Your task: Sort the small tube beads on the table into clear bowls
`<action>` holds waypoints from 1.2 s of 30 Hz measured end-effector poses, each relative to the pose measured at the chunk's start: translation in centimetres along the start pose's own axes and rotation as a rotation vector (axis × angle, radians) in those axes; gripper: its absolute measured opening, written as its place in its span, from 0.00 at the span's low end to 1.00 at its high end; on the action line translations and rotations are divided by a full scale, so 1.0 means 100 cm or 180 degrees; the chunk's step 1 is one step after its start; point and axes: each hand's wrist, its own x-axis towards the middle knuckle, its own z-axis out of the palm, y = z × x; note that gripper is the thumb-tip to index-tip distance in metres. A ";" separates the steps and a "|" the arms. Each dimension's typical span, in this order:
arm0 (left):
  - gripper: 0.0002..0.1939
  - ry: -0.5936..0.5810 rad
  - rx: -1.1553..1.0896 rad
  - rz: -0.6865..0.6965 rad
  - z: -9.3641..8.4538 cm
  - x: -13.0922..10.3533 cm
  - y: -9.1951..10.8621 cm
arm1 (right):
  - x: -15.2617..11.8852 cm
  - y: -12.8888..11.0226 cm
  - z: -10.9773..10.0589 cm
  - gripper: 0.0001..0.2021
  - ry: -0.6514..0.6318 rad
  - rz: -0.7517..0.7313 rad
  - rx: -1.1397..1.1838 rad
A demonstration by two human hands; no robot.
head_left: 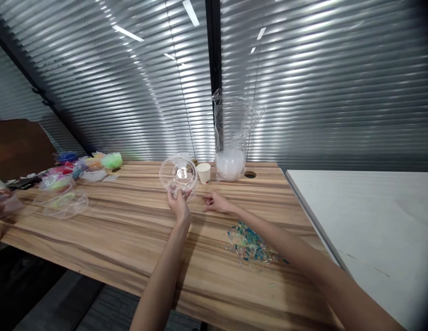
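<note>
My left hand (179,206) grips the lower rim of a clear round plastic bowl (178,174), thumb across its edge, and tilts its round face toward me. More clear plastic shows behind and below it, partly hidden. A little to the right, my right hand (216,202) is low over the table with its fingers curled together; whether anything is between the fingertips cannot be made out. Just beyond the hands stands a white paper cup (203,173). Under my right forearm lies a loose pile of small blue, green and clear pieces (250,243).
A clear bag holding white bowls (230,164) stands at the back beside a cable hole (250,174). Several clear containers (65,202) and colourful bagged materials (111,160) lie at left, near another person's hand (2,200). A white table (366,220) adjoins at right.
</note>
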 end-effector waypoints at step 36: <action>0.16 -0.0067 -0.0056 -0.0177 -0.001 0.000 0.002 | -0.012 0.062 -0.042 0.05 0.1021 0.0611 0.0084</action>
